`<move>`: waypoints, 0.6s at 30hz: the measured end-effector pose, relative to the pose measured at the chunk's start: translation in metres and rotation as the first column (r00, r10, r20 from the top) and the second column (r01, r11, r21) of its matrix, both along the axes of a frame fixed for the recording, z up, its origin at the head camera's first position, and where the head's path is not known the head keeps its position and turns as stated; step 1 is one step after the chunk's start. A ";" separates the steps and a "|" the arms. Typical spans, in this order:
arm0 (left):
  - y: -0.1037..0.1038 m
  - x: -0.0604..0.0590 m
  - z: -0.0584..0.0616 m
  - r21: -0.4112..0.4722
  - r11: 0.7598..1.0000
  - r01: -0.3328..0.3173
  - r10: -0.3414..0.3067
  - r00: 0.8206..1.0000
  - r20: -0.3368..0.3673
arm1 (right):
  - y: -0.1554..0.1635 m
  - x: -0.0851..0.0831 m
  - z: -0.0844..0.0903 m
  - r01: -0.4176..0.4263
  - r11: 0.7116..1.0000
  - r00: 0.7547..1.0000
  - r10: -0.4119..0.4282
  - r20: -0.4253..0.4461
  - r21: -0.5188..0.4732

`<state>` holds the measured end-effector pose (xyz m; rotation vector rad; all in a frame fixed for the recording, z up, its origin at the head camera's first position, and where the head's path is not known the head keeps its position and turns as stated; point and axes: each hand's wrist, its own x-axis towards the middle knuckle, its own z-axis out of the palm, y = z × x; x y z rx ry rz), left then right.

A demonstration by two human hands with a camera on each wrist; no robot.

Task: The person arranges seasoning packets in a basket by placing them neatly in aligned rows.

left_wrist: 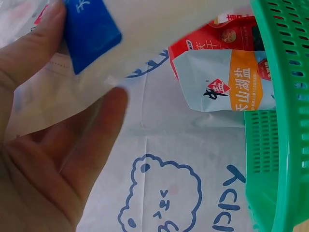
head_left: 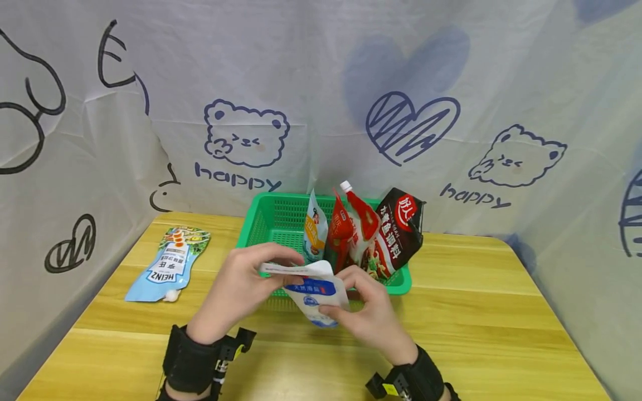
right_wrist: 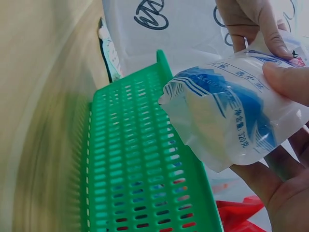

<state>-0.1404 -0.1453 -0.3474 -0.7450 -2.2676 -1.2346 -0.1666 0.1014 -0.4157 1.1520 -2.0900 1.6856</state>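
Both hands hold a white and blue salt pouch (head_left: 321,295) in front of the green basket (head_left: 401,284). My left hand (head_left: 251,278) pinches its upper left end between thumb and fingers. On the pouch's right side, my right hand (head_left: 368,312) grips with the thumb across the front and fingers behind. The right wrist view shows the clear lower end of the pouch (right_wrist: 222,116) with blue print. Inside the basket stand a white and orange salt pouch (head_left: 315,231), a red pouch (head_left: 340,231), a red pouch with a white cap (head_left: 362,217) and a black and red seasoning bag (head_left: 396,234).
A light blue Heinz pouch (head_left: 168,267) with a white cap lies on the wooden table (head_left: 476,312), left of the basket. Behind the table hangs a white cloth (head_left: 321,72) with drawn bears and hearts.
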 end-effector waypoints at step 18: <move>0.011 -0.008 -0.006 0.005 0.994 0.107 -0.105 0.982 -0.158 | -0.003 -0.003 -0.003 -0.005 0.999 1.000 0.005 -0.002 0.033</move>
